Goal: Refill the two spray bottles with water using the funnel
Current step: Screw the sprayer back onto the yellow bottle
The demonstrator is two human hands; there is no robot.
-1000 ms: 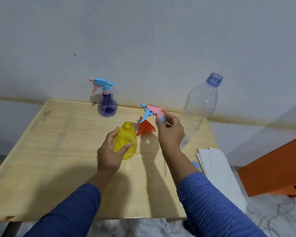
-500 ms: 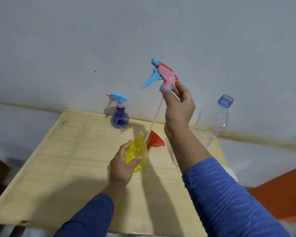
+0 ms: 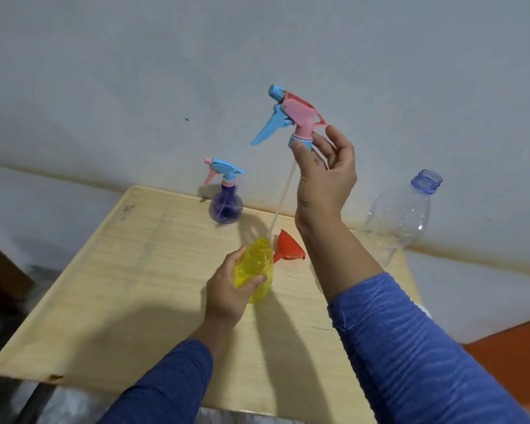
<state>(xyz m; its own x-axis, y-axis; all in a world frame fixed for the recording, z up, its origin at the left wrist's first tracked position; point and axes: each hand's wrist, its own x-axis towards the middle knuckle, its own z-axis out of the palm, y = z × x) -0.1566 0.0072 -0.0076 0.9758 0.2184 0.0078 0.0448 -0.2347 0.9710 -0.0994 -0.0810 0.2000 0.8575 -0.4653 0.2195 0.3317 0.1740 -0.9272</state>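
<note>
My left hand (image 3: 227,289) grips the yellow spray bottle (image 3: 257,270), which stands upright and uncapped on the wooden table (image 3: 135,286). High above it, my right hand (image 3: 325,179) pinches the collar of the pink and blue spray head (image 3: 291,117); its thin dip tube (image 3: 282,200) slants down with its lower end at the yellow bottle's mouth. An orange funnel (image 3: 288,249) lies on its side just right of the yellow bottle. A purple spray bottle (image 3: 225,206) with its blue head on stands at the table's back edge.
A large clear plastic bottle (image 3: 401,218) with an open blue neck stands at the table's back right corner, by the grey wall. An orange surface (image 3: 514,359) shows at the lower right, beyond the table's edge.
My right hand has lifted the spray head from just above the table up high, drawing the dip tube out of the yellow bottle. My left hand has kept hold of the bottle.
</note>
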